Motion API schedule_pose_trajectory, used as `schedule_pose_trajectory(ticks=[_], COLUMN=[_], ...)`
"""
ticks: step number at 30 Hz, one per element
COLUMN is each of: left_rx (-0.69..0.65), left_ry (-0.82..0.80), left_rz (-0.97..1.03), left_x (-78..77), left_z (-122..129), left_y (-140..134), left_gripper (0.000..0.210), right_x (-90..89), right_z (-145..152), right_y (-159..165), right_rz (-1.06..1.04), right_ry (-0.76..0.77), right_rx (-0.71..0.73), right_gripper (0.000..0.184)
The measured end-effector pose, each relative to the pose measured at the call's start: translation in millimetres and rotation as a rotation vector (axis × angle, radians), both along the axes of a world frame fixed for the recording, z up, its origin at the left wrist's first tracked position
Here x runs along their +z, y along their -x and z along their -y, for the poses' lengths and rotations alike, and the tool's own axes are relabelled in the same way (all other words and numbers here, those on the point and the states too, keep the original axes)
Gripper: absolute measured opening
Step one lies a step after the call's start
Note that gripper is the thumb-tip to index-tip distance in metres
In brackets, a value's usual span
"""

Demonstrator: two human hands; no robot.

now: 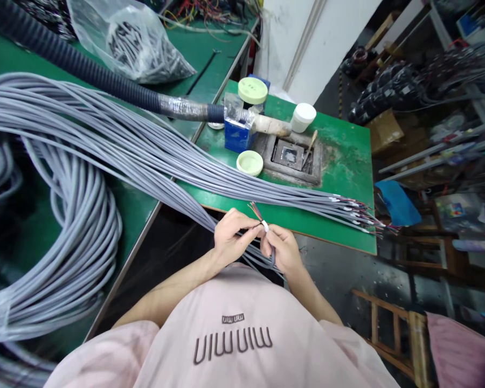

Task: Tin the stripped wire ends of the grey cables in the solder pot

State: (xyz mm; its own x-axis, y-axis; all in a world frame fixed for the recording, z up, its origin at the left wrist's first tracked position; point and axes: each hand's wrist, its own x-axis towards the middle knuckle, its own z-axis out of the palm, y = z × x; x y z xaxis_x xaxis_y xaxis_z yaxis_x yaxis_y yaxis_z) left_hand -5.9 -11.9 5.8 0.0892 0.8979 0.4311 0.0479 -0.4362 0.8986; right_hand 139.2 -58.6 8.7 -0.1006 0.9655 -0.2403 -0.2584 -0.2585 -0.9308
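In front of my body a grey multi-core cable (272, 260) ends in a white band (265, 226) and a fan of thin bare-tipped coloured wires (255, 210). My right hand (283, 249) is closed round the cable just below the band. From the other side my left hand (235, 233) pinches at the wires beside the band, thumb against forefinger; a short dark strand shows at its fingertips. Past my hands, a long bundle of grey cables (226, 178) crosses the green bench, its white-banded ends (353, 207) splayed with stripped wires at the right.
A ridged dark hose (105, 81) ends at a blue box (237, 134) beside a soldering pot (293, 156). Round tubs (303, 116) and a pale lid (249, 163) stand nearby. Coiled cable (81, 231) lies left. A wooden stool (388, 323) stands at right.
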Motion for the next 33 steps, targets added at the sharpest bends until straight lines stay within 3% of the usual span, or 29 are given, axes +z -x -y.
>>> schedule_pose_trajectory(ticks=[3, 6, 8, 12, 16, 20, 24, 29, 33], left_rx=[-0.062, -0.118, -0.126, -0.127, -0.188, -0.216, -0.242, -0.268, -0.139], left_ry=[-0.158, -0.234, -0.192, 0.072, 0.412, 0.662, 0.748, 0.701, 0.346], left_rz=[-0.028, 0.010, 0.072, 0.242, 0.475, 0.649, 0.680, 0.518, 0.186], left_x=[-3.1, -3.8, -3.1, 0.0, 1.8, 0.0, -1.3, -3.1, -5.1], left_z=[0.8, 2.5, 4.9, 9.1, 6.8, -0.2, -6.5, -13.9, -32.5], left_y=[-1.3, -5.9, -9.5, -16.4, -22.9, -26.5, -27.3, -24.5, -7.8], left_gripper=[0.012, 0.011, 0.008, 0.002, 0.017, 0.027, 0.031, 0.029, 0.024], right_x=[1.0, 7.3, 11.1, 12.7, 10.1, 9.6, 10.8, 19.4, 40.1], right_z=[-5.2, -9.7, -11.5, -13.9, -18.4, -24.1, -29.6, -43.1, -74.8], right_y=[0.8, 2.8, 5.9, 14.9, 17.6, 9.8, 2.0, -5.0, -16.9], right_rz=[-0.226, -0.243, -0.189, -0.058, 0.076, 0.363, 0.607, 0.677, 0.833], right_ry=[0.054, 0.070, 0.051, -0.077, -0.231, -0.387, -0.525, -0.543, -0.527], right_rx=[0.014, -0.004, -0.062, -0.256, -0.406, -0.393, -0.347, -0.294, -0.255], right_gripper=[0.036, 0.033, 0.029, 0.031, 0.026, 0.022, 0.024, 0.024, 0.031])
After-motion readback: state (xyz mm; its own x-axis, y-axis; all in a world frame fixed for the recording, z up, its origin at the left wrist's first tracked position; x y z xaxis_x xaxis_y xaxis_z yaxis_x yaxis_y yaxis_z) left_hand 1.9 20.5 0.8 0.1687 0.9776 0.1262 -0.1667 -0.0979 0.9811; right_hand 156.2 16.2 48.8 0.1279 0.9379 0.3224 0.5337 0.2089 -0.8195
